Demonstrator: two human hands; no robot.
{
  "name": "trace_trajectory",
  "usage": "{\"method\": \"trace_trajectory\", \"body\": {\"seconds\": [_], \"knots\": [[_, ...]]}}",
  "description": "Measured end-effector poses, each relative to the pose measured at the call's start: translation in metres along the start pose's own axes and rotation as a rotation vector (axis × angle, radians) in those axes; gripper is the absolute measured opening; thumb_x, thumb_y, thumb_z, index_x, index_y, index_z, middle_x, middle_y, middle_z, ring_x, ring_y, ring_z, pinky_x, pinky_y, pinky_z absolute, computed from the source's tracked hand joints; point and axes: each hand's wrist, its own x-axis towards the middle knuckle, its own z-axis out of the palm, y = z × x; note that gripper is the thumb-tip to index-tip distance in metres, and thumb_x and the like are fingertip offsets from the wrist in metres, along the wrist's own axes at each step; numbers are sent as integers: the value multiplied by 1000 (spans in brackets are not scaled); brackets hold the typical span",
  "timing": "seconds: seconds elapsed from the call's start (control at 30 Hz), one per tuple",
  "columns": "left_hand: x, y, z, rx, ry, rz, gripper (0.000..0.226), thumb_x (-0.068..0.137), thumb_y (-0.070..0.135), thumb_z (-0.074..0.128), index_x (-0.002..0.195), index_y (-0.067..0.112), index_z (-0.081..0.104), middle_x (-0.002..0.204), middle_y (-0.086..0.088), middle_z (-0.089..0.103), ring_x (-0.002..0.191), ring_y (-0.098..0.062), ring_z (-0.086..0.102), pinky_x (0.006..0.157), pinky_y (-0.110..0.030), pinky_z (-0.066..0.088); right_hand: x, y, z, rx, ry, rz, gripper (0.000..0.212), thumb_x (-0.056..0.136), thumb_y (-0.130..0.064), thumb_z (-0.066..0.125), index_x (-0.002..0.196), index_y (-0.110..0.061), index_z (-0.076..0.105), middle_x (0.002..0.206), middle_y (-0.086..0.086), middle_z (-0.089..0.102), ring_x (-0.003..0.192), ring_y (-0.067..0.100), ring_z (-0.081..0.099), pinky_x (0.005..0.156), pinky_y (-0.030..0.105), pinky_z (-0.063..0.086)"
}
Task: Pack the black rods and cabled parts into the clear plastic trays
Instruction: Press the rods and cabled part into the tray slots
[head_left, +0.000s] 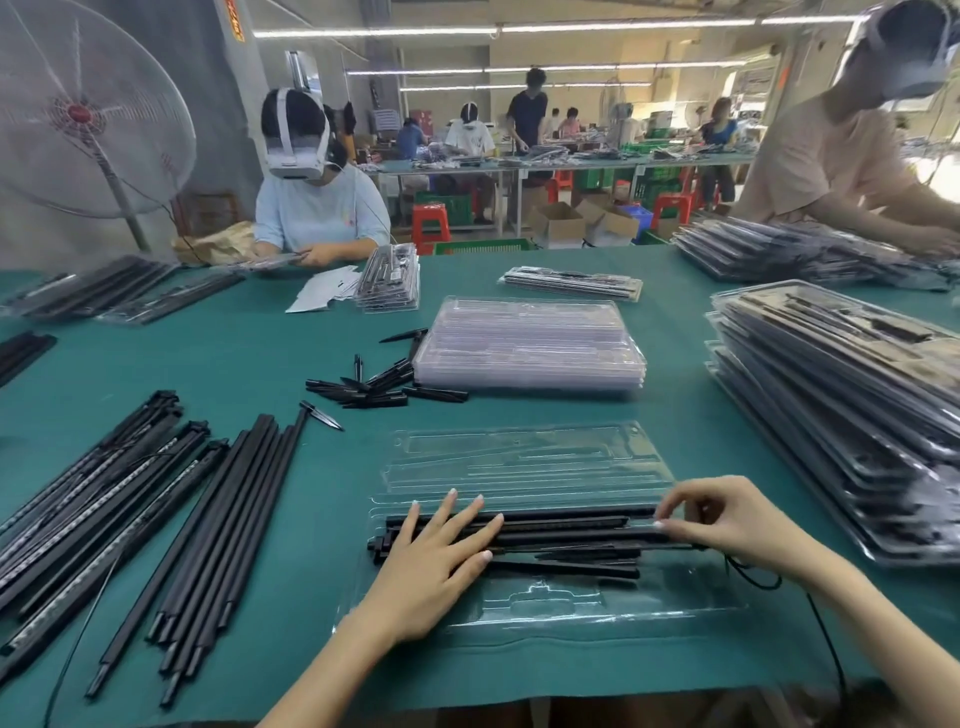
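**No readable text**

No text can be read. A narrow orange vertical sign (235, 20) on the grey wall column carries some marks (maybe characters), but they are too blurred and small to make out.

The flat felt-like table covering (249, 358) was deep teal green. The long thin rods (519, 525) lying in the open moulded plastic tray (519, 457) were matte black, and the tray itself was colourless and clear. The loose pile of short pointed spikes (374, 387) was black too. The stack of empty plastic trays (530, 343) looked faintly lilac. The round wire-caged fan (88, 111) was pale grey with a red hub, and the small plastic stools (430, 218) were bright red.
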Motion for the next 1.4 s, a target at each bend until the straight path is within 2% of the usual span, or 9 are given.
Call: {"method": "trace_trajectory", "body": {"seconds": [0.1, 0.37, 0.57, 0.8, 0.93, 1.0, 1.1, 1.3, 1.4], "knots": [[0, -2, -1, 31, -35, 6, 43, 100, 51, 13, 135, 60, -9, 148, 30, -16, 137, -2, -30, 112, -34, -23, -1, 4, 7, -275, -170, 14, 18, 71, -54, 75, 70, -37, 68, 56, -14, 57, 53, 4, 48, 53, 16, 36], [0, -3, -3, 64, -44, 33, 45, 101, 49, 15, 136, 58, -12, 151, 27, -16, 138, -1, -28, 112, -31, -22, -8, 5, 11, -610, -105, 61, 39, 76, -65, 60, 58, -34, 45, 60, -20, 54, 62, -3, 49, 54, 12, 32], [0, -4, -4, 69, -55, 34, 47, 100, 52, 16, 136, 57, -13, 151, 27, -16, 139, -1, -25, 112, -31, -22, 2, -4, 7, -570, 68, 94, 40, 73, -59, 67, 59, -28, 46, 58, -18, 55, 59, 2, 48, 52, 17, 33], [-3, 10, -19, -66, -44, -10, 49, 101, 47, 24, 143, 48, -2, 153, 23, -13, 143, -2, -18, 115, -35, -20, 7, 2, 16, -657, -21, 224, 44, 71, -69, 62, 64, -27, 49, 67, -14, 57, 70, 7, 52, 55, 22, 33], [-25, 73, -33, -376, 367, 127, 41, 96, 44, 43, 137, 36, 45, 141, 19, 40, 136, 0, 29, 114, -23, 21, 9, 4, 14, -597, -23, 272, 43, 69, -72, 62, 66, -30, 55, 66, -14, 60, 68, 4, 55, 56, 22, 38], [-33, 113, -28, -635, 308, 238, 26, 91, 40, 48, 113, 33, 61, 108, 18, 59, 105, 4, 53, 92, -13, 39, 12, 3, 9, -435, -48, 290, 36, 70, -64, 69, 65, -30, 60, 63, -11, 61, 64, 5, 56, 59, 25, 44], [-21, 158, -16, -813, 106, 222, 21, 91, 29, 54, 110, 23, 62, 91, 10, 61, 80, 6, 54, 77, -8, 42, 16, -2, 0, -247, -40, 287, 25, 73, -48, 77, 65, -27, 65, 56, -3, 60, 52, 8, 49, 55, 21, 39], [29, 209, 5, -1226, -168, -63, 69, 92, 28, 61, 146, 14, 20, 133, -1, 47, 123, -8, 45, 109, -26, 34, 27, -11, 1, 218, 55, 451, 19, 84, -30, 71, 77, -12, 69, 62, 1, 54, 60, 14, 43, 59, 27, 33], [35, 228, 11, -1343, -233, -138, 91, 91, 34, 63, 146, 19, -7, 120, 9, 54, 118, -6, 50, 109, -30, 34, 31, -14, 6, 305, 108, 494, 17, 86, -24, 69, 77, -9, 69, 67, 4, 53, 58, 14, 42, 53, 25, 33]]}}
